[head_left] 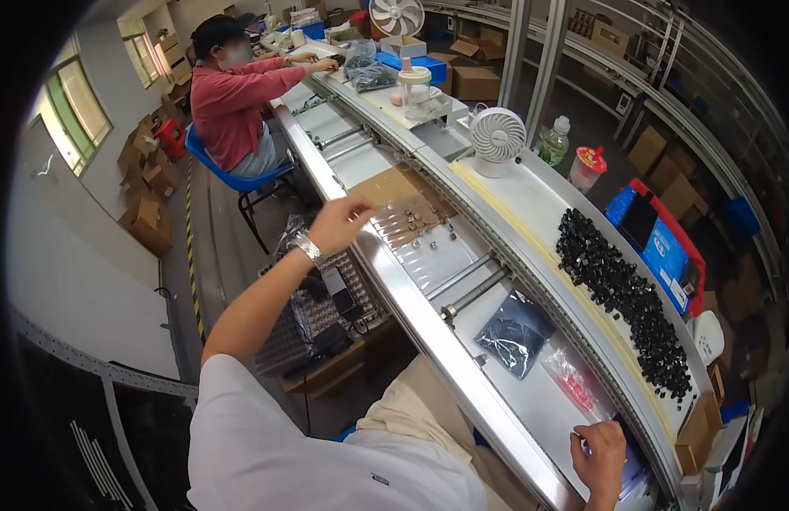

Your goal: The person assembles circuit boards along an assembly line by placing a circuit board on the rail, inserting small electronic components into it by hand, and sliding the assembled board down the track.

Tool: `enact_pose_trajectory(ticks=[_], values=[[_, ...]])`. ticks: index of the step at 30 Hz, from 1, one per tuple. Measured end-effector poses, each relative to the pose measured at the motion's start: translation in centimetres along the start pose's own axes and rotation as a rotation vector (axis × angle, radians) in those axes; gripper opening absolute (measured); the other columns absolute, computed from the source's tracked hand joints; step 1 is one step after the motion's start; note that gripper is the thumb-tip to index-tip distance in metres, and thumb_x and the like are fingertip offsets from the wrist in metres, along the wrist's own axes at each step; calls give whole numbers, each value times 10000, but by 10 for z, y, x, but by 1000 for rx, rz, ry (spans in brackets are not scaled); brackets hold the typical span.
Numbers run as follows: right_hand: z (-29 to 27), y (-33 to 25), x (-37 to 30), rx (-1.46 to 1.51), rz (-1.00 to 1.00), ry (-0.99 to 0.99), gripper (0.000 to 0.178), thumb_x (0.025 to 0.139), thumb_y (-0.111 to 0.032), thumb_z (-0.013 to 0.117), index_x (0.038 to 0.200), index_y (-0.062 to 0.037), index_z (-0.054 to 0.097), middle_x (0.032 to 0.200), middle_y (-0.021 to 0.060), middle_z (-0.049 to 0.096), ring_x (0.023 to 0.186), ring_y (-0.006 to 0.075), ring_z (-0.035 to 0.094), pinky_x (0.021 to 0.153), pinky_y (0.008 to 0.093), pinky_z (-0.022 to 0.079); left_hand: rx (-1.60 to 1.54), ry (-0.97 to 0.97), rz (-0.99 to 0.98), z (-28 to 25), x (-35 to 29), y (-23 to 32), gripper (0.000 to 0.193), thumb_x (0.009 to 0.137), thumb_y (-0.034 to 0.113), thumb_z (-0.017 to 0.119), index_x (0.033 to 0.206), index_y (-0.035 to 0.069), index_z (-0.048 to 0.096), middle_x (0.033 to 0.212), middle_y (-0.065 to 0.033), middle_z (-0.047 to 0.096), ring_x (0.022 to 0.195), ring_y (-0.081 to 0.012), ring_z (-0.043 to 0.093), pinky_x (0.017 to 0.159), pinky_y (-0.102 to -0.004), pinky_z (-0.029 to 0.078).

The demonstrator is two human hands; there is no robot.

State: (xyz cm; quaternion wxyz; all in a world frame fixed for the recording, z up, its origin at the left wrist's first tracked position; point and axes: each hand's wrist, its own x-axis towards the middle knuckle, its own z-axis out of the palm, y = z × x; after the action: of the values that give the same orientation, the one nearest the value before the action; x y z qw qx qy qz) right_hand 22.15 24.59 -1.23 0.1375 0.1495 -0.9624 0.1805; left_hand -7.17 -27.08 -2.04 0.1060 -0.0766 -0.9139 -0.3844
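Note:
My left hand (339, 223), with a metal watch on its wrist, is stretched far out to the left edge of the workbench. Its fingers are curled just short of several small metal parts (416, 226) lying on a clear sheet beside a brown cardboard sheet (393, 183). Whether it holds a part is hidden. My right hand (600, 458) is low at the right, fingers bent, with its fingertips at a clear plastic bag edge by the bench's raised rail. A clear bag of red parts (573, 381) and a dark bag (513, 334) lie just beyond it.
A long heap of small black parts (628, 298) covers the upper shelf. Behind it stand a white fan (496, 140), a bottle (553, 140) and a red-lidded cup (587, 167). A blue box (662, 247) sits right. A co-worker in a red top (232, 102) sits far left. Part trays (322, 319) lie below the bench.

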Motion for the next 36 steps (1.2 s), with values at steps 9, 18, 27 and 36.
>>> enact_pose_trajectory(ticks=[9, 18, 27, 36], values=[[23, -2, -4, 121, -277, -103, 216, 813, -117, 788, 1017, -79, 728, 884, 69, 675, 789, 278, 622, 758, 382, 501, 89, 178, 87, 2, 61, -74, 215, 932, 185, 682, 990, -3, 768, 845, -77, 750, 661, -184, 627, 662, -301, 525], [47, -65, 11, 273, -179, -348, 252, 837, -205, 765, 1029, -71, 673, 933, 79, 577, 824, 305, 536, 818, 454, 438, 386, 410, -283, -128, 241, -285, 325, 861, 229, 734, 1110, 20, 746, 947, -114, 762, 850, -285, 716, 820, -364, 563], [52, -73, 36, 211, 25, -297, 352, 775, -225, 823, 1026, -64, 636, 878, 105, 565, 747, 300, 580, 735, 436, 493, 508, 358, -307, -200, 340, -434, 871, 747, 248, 847, 1508, 116, 442, 1347, -170, 646, 1136, -371, 664, 970, -411, 528], [60, -84, 26, 146, 104, -262, 373, 759, -244, 801, 1000, -71, 576, 866, 122, 544, 724, 311, 561, 680, 440, 492, 219, 35, -432, -210, 400, -406, 1055, 726, 177, 855, 1607, 102, 279, 1339, -179, 648, 1066, -311, 680, 932, -359, 533]])
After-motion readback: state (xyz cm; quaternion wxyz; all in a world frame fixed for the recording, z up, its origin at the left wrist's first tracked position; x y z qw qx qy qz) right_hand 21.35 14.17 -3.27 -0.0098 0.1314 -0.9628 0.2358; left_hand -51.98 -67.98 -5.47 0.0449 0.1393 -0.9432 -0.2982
